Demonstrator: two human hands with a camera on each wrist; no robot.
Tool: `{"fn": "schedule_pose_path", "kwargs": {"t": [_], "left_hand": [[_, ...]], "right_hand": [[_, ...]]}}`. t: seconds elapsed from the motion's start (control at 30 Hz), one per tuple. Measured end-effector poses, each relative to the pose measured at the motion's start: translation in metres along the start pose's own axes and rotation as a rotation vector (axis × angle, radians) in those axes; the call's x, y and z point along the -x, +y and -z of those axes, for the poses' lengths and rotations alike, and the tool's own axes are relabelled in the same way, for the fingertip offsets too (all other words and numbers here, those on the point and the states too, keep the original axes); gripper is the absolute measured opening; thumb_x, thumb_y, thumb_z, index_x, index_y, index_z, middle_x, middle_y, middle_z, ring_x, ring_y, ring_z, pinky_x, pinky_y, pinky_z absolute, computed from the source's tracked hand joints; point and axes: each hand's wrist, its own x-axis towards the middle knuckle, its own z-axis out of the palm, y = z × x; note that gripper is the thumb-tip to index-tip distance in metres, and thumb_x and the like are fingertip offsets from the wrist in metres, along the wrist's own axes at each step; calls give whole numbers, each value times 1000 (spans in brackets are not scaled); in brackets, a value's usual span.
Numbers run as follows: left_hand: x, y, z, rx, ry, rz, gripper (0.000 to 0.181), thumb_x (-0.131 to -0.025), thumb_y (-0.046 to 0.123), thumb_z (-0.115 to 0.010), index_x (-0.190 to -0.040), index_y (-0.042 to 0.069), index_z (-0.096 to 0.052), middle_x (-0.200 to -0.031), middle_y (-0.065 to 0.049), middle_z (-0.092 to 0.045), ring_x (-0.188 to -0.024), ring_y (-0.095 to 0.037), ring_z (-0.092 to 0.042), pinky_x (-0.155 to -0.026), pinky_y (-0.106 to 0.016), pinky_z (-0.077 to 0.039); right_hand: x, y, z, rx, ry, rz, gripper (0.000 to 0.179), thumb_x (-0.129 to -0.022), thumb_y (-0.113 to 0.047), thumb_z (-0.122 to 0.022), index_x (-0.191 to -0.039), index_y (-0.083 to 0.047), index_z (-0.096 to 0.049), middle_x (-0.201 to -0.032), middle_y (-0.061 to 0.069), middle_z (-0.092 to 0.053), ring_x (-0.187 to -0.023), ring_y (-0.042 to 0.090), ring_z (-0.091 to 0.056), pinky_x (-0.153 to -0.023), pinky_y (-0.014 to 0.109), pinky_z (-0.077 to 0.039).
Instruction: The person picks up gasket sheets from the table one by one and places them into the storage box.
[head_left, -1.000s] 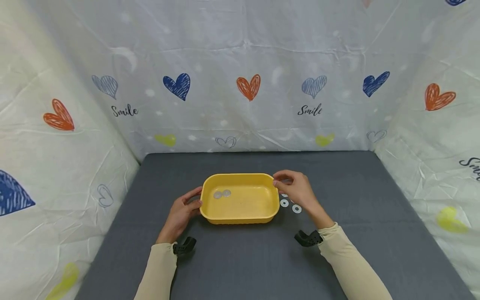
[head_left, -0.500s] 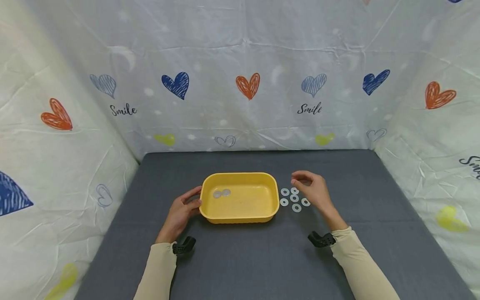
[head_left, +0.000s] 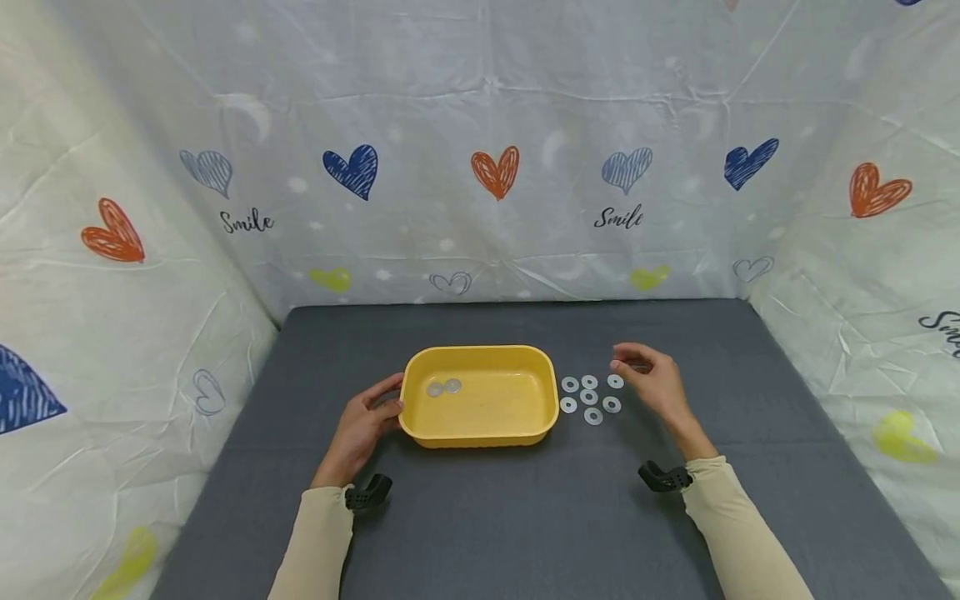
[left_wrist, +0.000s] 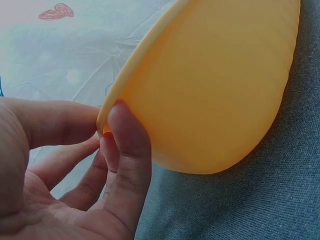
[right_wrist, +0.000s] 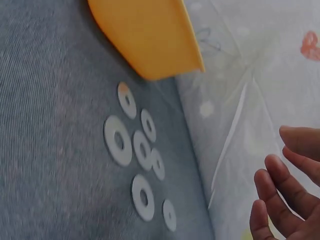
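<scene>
A yellow plastic tray stands on the dark cloth, with two flat washers lying in its left part. My left hand pinches the tray's left end at the rim; in the left wrist view the fingers are at both sides of the rim. Several more flat washers lie loose on the cloth just right of the tray. Beyond them, my right hand hovers beside the far-right washer. Nothing shows between its loosely bent fingers in the right wrist view.
The dark grey cloth-covered table reaches back to a white curtain printed with hearts and the word Smile. Curtains also hang at the left and right sides. Each wrist wears a black band.
My right hand has moved right, from the tray's right rim across the loose washers to their far side, uncovering them. The left hand stays at the tray, which has hardly moved.
</scene>
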Motion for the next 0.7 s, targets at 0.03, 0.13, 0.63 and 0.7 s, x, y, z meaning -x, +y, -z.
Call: {"fn": "schedule_pose_path", "kwargs": {"t": [0.03, 0.13, 0.63, 0.7], "left_hand": [[0, 0, 0, -2, -3, 0, 57, -96, 10, -60, -150, 17, -43, -146, -8, -45, -96, -15, -64, -80, -24, -57], [1, 0, 0, 0, -4, 3, 57, -96, 10, -60, -149, 17, -43, -146, -7, -45, -97, -14, -64, -80, -23, -57], [2, 0, -2, 7, -17, -9, 57, -97, 10, -59, -150, 17, -42, -149, -9, -43, -102, -18, -64, -80, -23, -57], [2, -1, -1, 6, -13, -12, 56, -96, 9, -59, -150, 16, -43, -148, -9, -44, -101, -17, -65, -80, -23, -57]], "right_hand": [[0, 3, 1, 0, 1, -1, 37, -92, -29, -70, -123, -9, -68, -110, 11, -71, -88, -8, -59, -83, 16, -49], [-2, 13, 3, 6, 4, -14, 39, -92, -30, -70, -124, -8, -67, -111, 11, -71, -88, -6, -60, -81, 15, -49], [-13, 42, 5, 100, 25, -9, 36, -86, -22, -76, -119, -6, -71, -102, 15, -71, -84, 4, -59, -73, 17, -45], [-14, 45, 5, 138, 13, -16, 36, -87, -21, -76, -119, -5, -71, -102, 16, -71, -87, 14, -62, -74, 23, -47]]}}
